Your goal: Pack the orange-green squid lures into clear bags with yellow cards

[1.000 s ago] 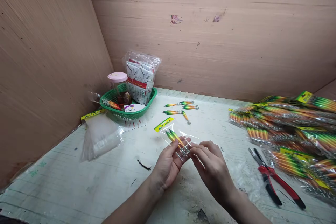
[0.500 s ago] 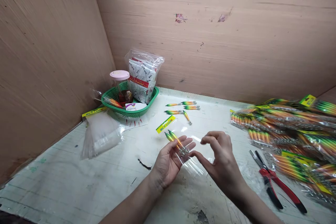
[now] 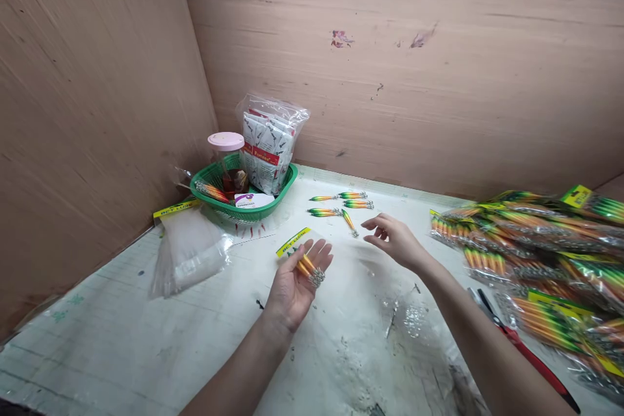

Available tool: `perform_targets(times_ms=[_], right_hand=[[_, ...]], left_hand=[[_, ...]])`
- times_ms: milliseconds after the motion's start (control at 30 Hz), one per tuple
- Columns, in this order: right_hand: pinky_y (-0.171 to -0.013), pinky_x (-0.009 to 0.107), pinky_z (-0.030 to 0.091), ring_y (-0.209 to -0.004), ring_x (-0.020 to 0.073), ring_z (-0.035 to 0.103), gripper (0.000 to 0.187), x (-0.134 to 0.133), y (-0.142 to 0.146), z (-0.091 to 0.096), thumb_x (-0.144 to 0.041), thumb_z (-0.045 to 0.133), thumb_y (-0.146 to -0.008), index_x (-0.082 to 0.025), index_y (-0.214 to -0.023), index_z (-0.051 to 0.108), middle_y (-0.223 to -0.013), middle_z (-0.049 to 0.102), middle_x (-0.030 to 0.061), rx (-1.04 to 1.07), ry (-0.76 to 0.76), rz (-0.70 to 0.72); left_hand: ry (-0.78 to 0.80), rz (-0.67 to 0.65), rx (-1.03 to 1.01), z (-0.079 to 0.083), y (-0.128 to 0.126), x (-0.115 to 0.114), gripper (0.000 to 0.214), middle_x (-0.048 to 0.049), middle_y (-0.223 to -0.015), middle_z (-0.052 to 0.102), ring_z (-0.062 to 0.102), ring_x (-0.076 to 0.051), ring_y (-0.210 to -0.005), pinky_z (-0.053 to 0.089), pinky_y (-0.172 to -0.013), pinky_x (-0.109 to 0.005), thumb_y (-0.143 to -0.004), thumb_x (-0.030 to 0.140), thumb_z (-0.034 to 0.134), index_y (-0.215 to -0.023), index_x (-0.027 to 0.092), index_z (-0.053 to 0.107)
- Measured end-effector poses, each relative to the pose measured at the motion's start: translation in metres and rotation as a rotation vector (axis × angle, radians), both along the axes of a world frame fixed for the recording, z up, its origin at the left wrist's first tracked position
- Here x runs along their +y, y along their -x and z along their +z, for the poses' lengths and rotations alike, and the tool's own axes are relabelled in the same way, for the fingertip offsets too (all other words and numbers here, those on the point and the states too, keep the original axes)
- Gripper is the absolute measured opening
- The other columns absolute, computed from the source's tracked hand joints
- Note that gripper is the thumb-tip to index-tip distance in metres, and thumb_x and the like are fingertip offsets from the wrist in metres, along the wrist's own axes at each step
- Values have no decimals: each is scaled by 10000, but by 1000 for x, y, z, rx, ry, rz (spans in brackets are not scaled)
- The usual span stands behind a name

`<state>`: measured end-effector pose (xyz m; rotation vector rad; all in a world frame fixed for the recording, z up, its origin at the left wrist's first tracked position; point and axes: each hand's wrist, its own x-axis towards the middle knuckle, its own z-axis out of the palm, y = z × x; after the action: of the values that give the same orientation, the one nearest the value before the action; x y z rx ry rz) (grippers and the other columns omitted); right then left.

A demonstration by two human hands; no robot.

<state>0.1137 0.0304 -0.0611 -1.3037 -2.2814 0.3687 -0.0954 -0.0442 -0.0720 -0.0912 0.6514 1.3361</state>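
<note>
Palm up, my left hand (image 3: 295, 286) grips a few orange-and-green fishing lures (image 3: 308, 266) with its thumb, their silver hooks towards me. Just behind its fingers shows the yellow header of a clear plastic bag (image 3: 293, 242); whether the hand holds the bag too, I cannot tell. My right hand (image 3: 390, 239) is stretched over the table with its fingers apart and nothing in them. Closest to its fingertips is a single loose lure (image 3: 350, 222), lying slanted. Several more loose lures (image 3: 324, 212) lie just beyond, in small groups.
At the back left a green basket (image 3: 263, 213) holds a pink-lidded jar (image 3: 227, 141) and a bag of printed packets (image 3: 266, 149). Clear header bags (image 3: 188, 247) lie in front. Bagged lures (image 3: 550, 312) pile up on the right, beside red-handled pliers (image 3: 531, 354), partly behind my right forearm.
My right hand has moved up and away from the lures in my left, towards the loose ones. My left hand has shifted left and tilted, with the bag's header shifting too.
</note>
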Motion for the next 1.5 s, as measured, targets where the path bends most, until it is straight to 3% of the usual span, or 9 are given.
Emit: perform_targets(times_ms=[167, 267, 433, 600, 967, 1133, 1267, 1367, 1500], right_hand=[[-687, 330, 498, -785, 173, 593, 119, 31, 7, -41, -128, 554, -799, -151, -887, 629, -841, 601, 51, -98, -103, 6], [-667, 348, 496, -798, 194, 580, 144, 20, 13, -41, -146, 472, -852, -157, -834, 615, -814, 589, 65, -104, -154, 36], [-669, 316, 511, -777, 175, 593, 161, -44, -9, 22, -232, 465, -900, -212, -1013, 578, -901, 594, 79, -29, -161, 156], [-631, 264, 542, -783, 171, 608, 258, -106, -19, 76, -158, 553, -852, -288, -1073, 582, -886, 617, 56, -97, 137, 544], [-630, 334, 464, -755, 184, 521, 292, -101, 46, 20, -78, 361, -898, -159, -1001, 622, -988, 670, 107, -205, -612, 252], [-628, 333, 448, -727, 182, 509, 270, -104, 51, 21, -59, 388, -885, -135, -1013, 614, -893, 670, 105, -150, -632, 255], [-653, 310, 462, -743, 165, 538, 97, -74, 43, 25, -147, 486, -890, -177, -909, 576, -824, 640, 60, 74, -425, 277], [-721, 365, 470, -804, 188, 555, 114, -15, 31, 14, -208, 460, -910, -186, -860, 561, -815, 608, 63, 72, -373, 90], [-766, 377, 497, -910, 191, 583, 133, 71, 30, -20, -253, 507, -900, -155, -906, 596, -969, 614, 68, -79, -268, 146]], left_hand=[[18, -20, 12, -5, 5, 6, 201, -191, -1005, 677, 667, -285, -938, 570, -791, -379, -848, 153, 522, -1000, 37, 584], [12, -20, 32, -8, 3, 6, 190, -178, -1008, 678, 665, -287, -944, 570, -795, -384, -847, 150, 525, -994, 49, 588], [26, -13, 9, -10, 5, 7, 204, -183, -1029, 672, 659, -288, -959, 555, -831, -407, -849, 140, 516, -1014, 45, 588], [17, -49, -8, -11, 5, 6, 194, -181, -1078, 658, 646, -297, -986, 541, -857, -423, -841, 145, 529, -986, 45, 610], [-35, -202, 13, -8, -2, 0, 199, -170, -1016, 684, 641, -275, -996, 509, -896, -397, -848, 173, 529, -970, 53, 632], [-12, -177, 20, -9, -2, 1, 221, -185, -1039, 676, 642, -275, -996, 515, -893, -401, -868, 187, 504, -998, 42, 609], [43, -128, 2, -8, -1, 2, 213, -181, -1048, 671, 656, -281, -964, 537, -856, -399, -867, 173, 502, -1017, 43, 581], [58, -80, 3, -8, 0, 3, 215, -180, -1055, 666, 661, -294, -948, 548, -831, -407, -855, 172, 521, -1022, 46, 568], [65, -61, 32, -8, 2, 5, 204, -171, -1018, 677, 670, -286, -927, 555, -814, -398, -836, 162, 546, -1014, 64, 567]])
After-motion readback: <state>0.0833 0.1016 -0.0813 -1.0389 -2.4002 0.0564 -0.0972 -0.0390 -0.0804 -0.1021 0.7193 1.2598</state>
